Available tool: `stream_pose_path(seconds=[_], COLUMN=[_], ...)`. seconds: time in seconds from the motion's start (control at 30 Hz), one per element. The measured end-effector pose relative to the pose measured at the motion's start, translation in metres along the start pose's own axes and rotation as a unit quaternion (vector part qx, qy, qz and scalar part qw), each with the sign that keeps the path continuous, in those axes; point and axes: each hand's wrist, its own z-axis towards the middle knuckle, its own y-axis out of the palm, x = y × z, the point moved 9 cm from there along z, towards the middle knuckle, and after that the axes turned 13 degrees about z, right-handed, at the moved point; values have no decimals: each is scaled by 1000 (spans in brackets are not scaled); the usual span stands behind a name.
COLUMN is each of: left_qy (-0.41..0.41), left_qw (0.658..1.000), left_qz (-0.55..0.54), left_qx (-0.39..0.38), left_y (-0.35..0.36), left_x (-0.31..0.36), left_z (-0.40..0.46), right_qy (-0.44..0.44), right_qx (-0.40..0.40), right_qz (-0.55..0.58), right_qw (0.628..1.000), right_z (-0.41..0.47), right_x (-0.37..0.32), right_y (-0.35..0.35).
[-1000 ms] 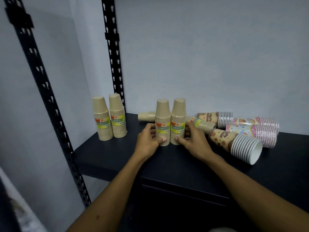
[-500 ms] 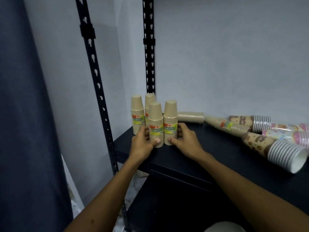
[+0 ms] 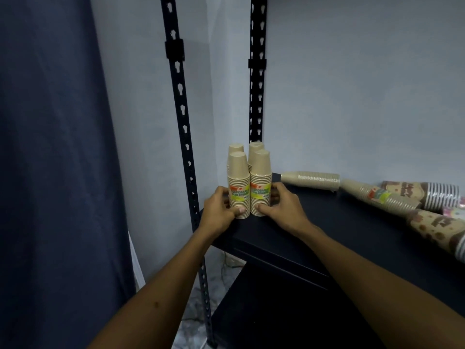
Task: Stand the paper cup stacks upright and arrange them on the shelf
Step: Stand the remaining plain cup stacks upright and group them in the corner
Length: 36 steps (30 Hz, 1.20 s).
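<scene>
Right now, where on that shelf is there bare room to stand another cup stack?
The open patch of black shelf lies between the right hand and the lying kraft stack. The left corner is crowded: four upright kraft stacks clustered, left hand alongside. Far right is cluttered with the patterned stacks.

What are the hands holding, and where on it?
The left hand holds the front-left cup stack and the right hand the front-right cup stack, both low down, around the labels and bottom rims.
</scene>
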Motion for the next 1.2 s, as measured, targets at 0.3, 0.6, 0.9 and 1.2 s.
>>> stream_pose_path(seconds=[0.3, 0.6, 0.9, 1.2], left_qy=[40, 43, 44, 48], left_qw=[999, 998, 997, 996], left_qz=[18, 25, 19, 38], left_qx=[22, 49, 58, 64], left_y=[-3, -5, -6, -4], left_x=[-9, -13, -13, -13], left_z=[-3, -2, -2, -2], right_qy=[14, 20, 27, 27], right_qx=[-5, 17, 6, 8], right_qz=[23, 48, 51, 37], right_qw=[1000, 998, 998, 999], right_z=[2, 4, 4, 5], right_x=[12, 16, 17, 18], right_y=[-3, -6, -4, -4])
